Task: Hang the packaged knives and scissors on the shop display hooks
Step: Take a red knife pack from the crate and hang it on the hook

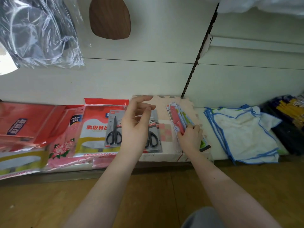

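Two scissors packs (113, 129) lie flat on the low shelf, the second half hidden behind the left hand (136, 122). Left fingers are loosely curled and hold nothing, hovering above the packs. The right hand (189, 137) pinches the stacked knife packs (175, 116) at their lower end, over the foam mat (162, 106). Risk I see: the stack fans out or slips on lift, because the grip is far from the hanger end. No hooks in view.
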Motion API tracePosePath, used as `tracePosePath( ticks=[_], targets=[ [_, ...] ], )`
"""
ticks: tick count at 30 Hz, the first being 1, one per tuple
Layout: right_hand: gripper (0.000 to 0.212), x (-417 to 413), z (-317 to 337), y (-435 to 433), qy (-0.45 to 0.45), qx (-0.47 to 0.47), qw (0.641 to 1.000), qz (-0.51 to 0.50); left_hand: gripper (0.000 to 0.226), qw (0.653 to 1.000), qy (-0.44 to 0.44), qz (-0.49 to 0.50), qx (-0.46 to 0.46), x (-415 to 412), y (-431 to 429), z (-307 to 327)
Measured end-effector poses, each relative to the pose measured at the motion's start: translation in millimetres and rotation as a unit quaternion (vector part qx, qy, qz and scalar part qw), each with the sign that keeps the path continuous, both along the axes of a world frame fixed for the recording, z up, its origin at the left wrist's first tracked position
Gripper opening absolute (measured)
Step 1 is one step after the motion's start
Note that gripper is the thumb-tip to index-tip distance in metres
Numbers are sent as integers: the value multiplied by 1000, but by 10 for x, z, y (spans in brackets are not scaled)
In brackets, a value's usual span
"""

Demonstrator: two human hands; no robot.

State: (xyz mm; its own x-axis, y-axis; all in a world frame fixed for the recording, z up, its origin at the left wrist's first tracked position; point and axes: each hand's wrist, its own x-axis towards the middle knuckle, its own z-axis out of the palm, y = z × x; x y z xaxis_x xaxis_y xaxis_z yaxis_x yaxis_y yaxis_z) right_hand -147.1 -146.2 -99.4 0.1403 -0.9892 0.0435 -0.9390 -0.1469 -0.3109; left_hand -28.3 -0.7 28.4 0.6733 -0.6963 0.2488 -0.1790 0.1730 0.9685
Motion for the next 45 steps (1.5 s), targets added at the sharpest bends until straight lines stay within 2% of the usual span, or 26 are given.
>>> tracePosePath(
  ticks=[7, 14, 21, 24, 29, 35, 41, 45],
  targets=[
    [50, -32, 34, 43, -51, 3, 999, -16, 29, 1000, 5, -8, -6, -2, 10, 58],
    [35, -45, 187, 118, -221, 20, 975, -22, 31, 1000, 2, -10, -8, -6, 23, 65],
    [33, 85, 544, 370, -409, 44, 911, 24, 25, 1000, 3, -18, -11, -8, -13, 30],
    [31, 134, 685, 506, -465, 66, 880, 68, 22, 999, 7, -28, 17, 17, -50, -21],
    [25, 161, 814, 724, -483, 113, 854, 154, 31, 996, 7, -44, 83, 70, -95, -108],
    [26, 152, 901, 852, -509, 161, 820, 204, 8, 998, 61, -34, 7, 97, -124, -39],
    [29, 140, 937, 844, -510, 174, 811, 227, 17, 998, 66, -18, -18, 93, -155, -23],
    [34, 156, 1140, 754, -530, 122, 808, 229, 18, 998, 20, -54, -23, 71, -147, -22]
  ],
)
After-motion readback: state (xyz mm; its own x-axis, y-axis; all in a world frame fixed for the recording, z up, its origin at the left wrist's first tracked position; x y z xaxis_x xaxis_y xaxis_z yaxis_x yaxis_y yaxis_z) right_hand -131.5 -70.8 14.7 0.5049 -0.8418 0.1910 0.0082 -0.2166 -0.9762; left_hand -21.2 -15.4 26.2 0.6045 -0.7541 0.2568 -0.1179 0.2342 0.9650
